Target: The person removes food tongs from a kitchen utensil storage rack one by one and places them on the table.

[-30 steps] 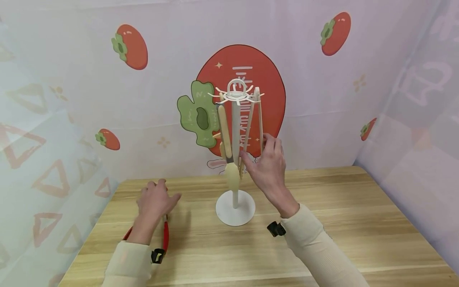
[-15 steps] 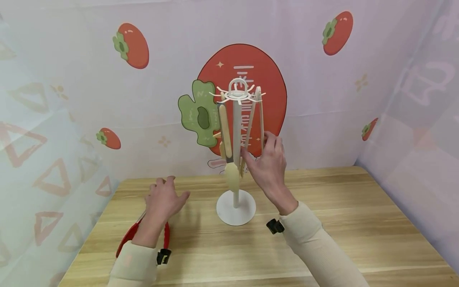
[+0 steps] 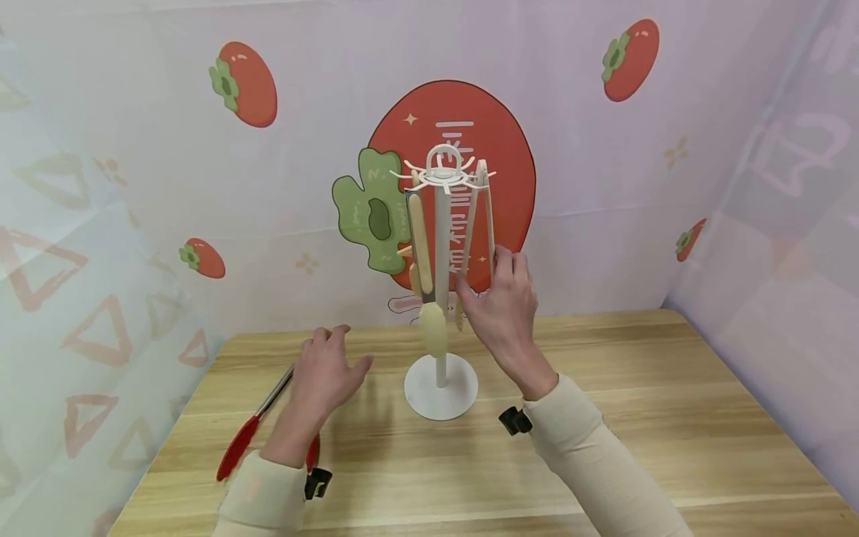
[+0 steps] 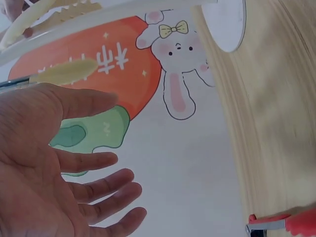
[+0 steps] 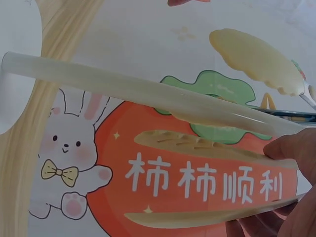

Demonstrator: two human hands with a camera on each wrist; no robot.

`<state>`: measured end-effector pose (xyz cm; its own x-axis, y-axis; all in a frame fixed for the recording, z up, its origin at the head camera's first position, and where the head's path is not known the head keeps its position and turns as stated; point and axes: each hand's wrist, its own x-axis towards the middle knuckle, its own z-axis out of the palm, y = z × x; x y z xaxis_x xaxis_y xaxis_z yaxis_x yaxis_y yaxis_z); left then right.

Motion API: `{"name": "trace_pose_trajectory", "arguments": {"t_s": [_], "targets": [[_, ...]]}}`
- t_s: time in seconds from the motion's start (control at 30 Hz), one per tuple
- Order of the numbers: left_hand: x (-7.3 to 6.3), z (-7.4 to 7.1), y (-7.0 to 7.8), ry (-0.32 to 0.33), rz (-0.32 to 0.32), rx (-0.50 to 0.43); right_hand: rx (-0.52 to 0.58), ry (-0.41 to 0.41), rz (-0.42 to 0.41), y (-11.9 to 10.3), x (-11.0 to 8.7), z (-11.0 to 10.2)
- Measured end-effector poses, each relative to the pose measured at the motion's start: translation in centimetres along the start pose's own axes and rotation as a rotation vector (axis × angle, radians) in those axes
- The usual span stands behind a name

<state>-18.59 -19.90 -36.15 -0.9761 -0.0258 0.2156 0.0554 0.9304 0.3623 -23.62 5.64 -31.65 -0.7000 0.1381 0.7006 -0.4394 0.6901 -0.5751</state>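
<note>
My right hand (image 3: 499,306) holds cream tongs (image 3: 491,224) that hang from a white utensil stand (image 3: 441,246). Its thumb lies on one arm and the fingers on the other. The right wrist view shows both tong arms (image 5: 197,143) spread apart, one with a ridged inner edge. My left hand (image 3: 325,377) is held over the table left of the stand, fingers spread and palm bare in the left wrist view. Red-and-steel tongs (image 3: 238,447) lie on the table partly hidden under that forearm.
A steel utensil with a scalloped cream head (image 3: 434,330) hangs on the stand's left side, with another cream piece behind. The stand's round white base (image 3: 423,399) rests on the wooden table (image 3: 604,447). A printed cloth wall (image 3: 570,164) rises behind and at both sides.
My left hand has moved right, off the red tongs, uncovering more of them. My right hand stays nearly in place, while the ridged tong arm has shifted slightly right, away from the pole.
</note>
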Motion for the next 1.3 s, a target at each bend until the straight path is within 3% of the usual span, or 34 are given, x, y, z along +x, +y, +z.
{"name": "trace_pose_trajectory", "arguments": {"t_s": [0.47, 1.0, 1.3], "targets": [[-0.5, 1.3, 0.9, 0.039, 0.099, 0.007, 0.011, -0.009, 0.000, -0.2, 0.1, -1.1], [-1.1, 2.3, 1.7, -0.001, 0.139, -0.011, -0.035, 0.005, 0.006, 1.1, 0.5, -2.6], [-1.0, 2.3, 1.8, 0.002, 0.147, -0.006, -0.071, -0.043, 0.052, 2.9, -0.2, -3.5]]}}
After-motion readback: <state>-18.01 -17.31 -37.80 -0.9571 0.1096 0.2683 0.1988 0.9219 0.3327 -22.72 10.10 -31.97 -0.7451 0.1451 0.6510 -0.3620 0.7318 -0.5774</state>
